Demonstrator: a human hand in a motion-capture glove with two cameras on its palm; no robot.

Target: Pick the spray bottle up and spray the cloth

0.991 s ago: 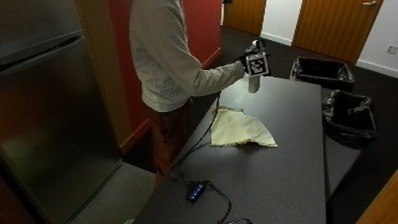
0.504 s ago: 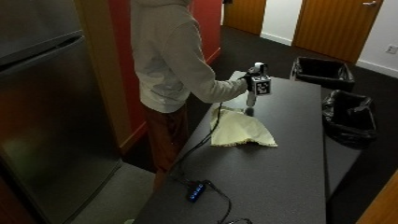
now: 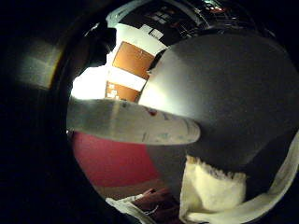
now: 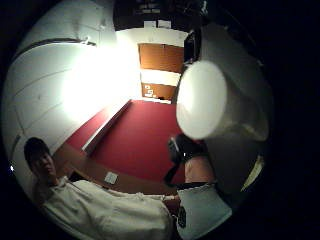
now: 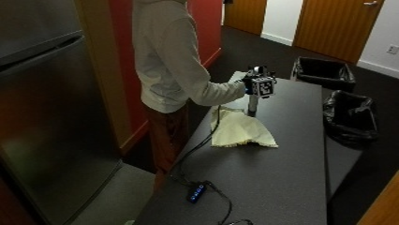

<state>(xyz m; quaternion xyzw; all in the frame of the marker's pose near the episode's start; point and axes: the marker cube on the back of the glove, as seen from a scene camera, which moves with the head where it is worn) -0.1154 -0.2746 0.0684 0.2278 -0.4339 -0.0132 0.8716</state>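
In the outside view my gloved right hand grips the top of the spray bottle, which hangs upright with its base at the far edge of the cream cloth. The cloth lies crumpled on the dark table. Whether the bottle's base touches the table I cannot tell. The little finger side palm view shows the pale bottle body crossing close to the palm, with the cloth and grey tabletop beyond it. The bottle's round end shows in the thumb side palm view.
Two black bins stand past the table's far side. A small blue device with a cable lies near the table's front edge. A steel fridge and a red wall stand behind the person.
My hand has come down with the bottle from chest height to just above the table, at the far edge of the cloth. The cloth has not moved.
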